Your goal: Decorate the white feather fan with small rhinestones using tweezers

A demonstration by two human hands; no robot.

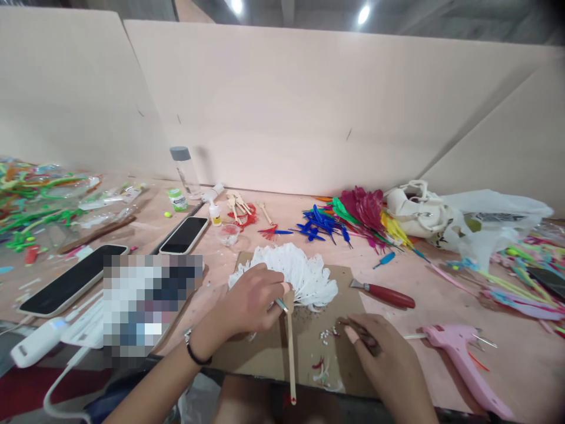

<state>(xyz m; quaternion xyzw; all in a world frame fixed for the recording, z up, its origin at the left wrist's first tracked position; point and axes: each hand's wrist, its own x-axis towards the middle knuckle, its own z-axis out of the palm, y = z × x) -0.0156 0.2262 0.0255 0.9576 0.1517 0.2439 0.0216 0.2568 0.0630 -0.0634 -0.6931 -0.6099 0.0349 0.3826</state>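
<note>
A white feather fan (304, 274) lies on a piece of brown cardboard (265, 353), its pale wooden handle (291, 359) pointing toward me past the table edge. My left hand (253, 300) is closed in a pinch over the top of the handle, where the feathers meet it. A thin silvery tool tip (281, 304) shows between its fingers; the rest is hidden. On the right side of the cardboard, my right hand (384, 353) has curled fingers close to small white beads (326, 335). What its fingertips hold, if anything, is too small to make out.
A red-handled blade (391, 295) and a pink glue gun (463, 359) lie at right. Behind are blue feathers (318, 224), wooden handles with red tassels (238, 206), a glue bottle (215, 213) and a white bag (415, 212). Phones (184, 235) lie left.
</note>
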